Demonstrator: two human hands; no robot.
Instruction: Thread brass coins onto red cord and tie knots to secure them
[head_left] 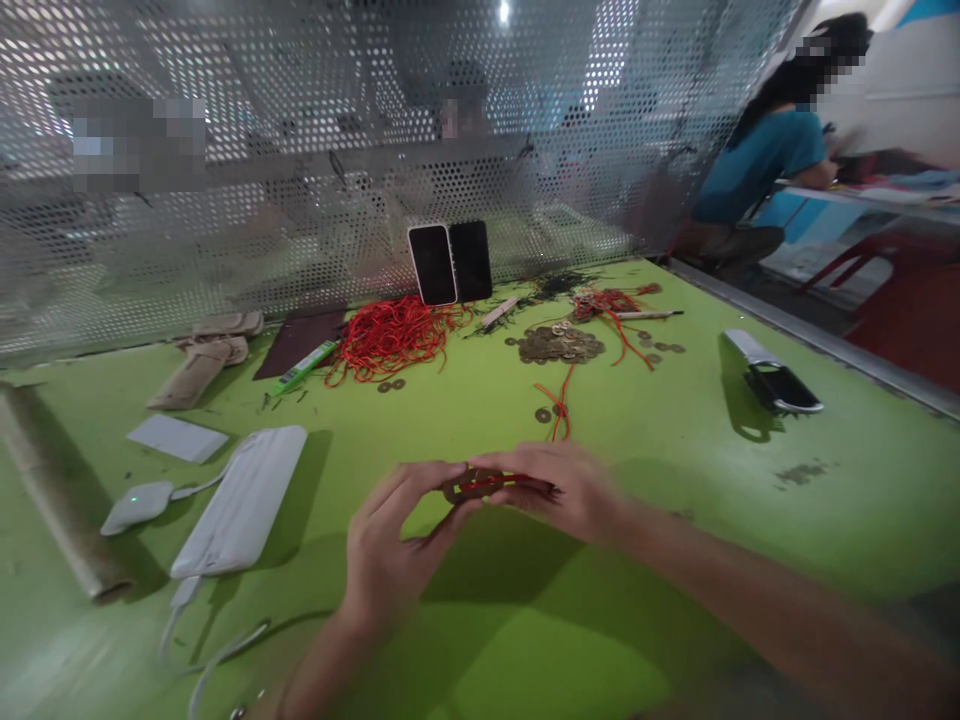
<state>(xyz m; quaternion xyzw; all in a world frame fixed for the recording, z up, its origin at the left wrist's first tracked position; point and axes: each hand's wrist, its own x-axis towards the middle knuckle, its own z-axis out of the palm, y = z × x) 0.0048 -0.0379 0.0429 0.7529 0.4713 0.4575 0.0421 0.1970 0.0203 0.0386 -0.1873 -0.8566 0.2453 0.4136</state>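
Dark round coins laced with red cord [480,484] are held between both hands above the green table [375,440]. My left hand [397,540] pinches their left edge between thumb and fingers. From the other side, my right hand [562,490] has its fingers closed on the coins and the cord; it is slightly blurred. Just beyond the hands lie a loose coin [542,415] and a piece of red cord [562,405]. Farther back is a pile of coins [561,343], with a heap of red cord [397,335] to its left.
Two phones [433,265] lean on a perforated metal screen [300,200]. At left are a white power bank [244,500], cables, a tube [60,490] and a green cutter [304,367]. A metal-and-black object [772,375] stands at right. Beyond sits a person [780,150].
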